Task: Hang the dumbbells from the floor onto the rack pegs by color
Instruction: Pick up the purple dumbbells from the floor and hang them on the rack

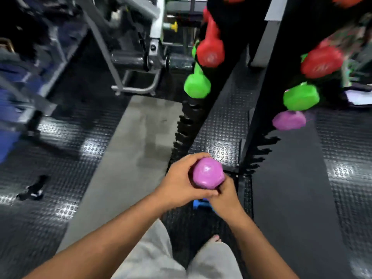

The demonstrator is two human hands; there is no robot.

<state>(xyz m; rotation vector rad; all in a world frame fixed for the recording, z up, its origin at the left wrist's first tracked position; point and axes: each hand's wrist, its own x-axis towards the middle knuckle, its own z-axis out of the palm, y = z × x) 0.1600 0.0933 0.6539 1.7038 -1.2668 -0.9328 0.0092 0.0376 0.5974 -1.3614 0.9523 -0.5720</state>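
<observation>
A person standing over the studded black floor (66, 178) holds a purple dumbbell (208, 173) in both hands, just short of the foot of the black rack (267, 109). The left hand (181, 184) wraps the near side of the weight, its grip pressed around the purple head, while the right hand (225, 195) closes on the part below, fingers curled tight against it. Beneath the hands, a blue dumbbell (198, 204) lies on the floor, mostly hidden. On the rack's left face hang a red dumbbell (210, 51) and, below it, a green dumbbell (197, 85), with bare black pegs (184, 125) running down toward the hands. On the rack's right face, a second red dumbbell (321, 62) sits above a second green one (301, 98), and a second purple dumbbell (288, 120) hangs lowest. A grey mat (128, 150) lies left of the rack, and a gym machine's metal frame (138, 57) stands beyond it. The picture is blurred by motion.
</observation>
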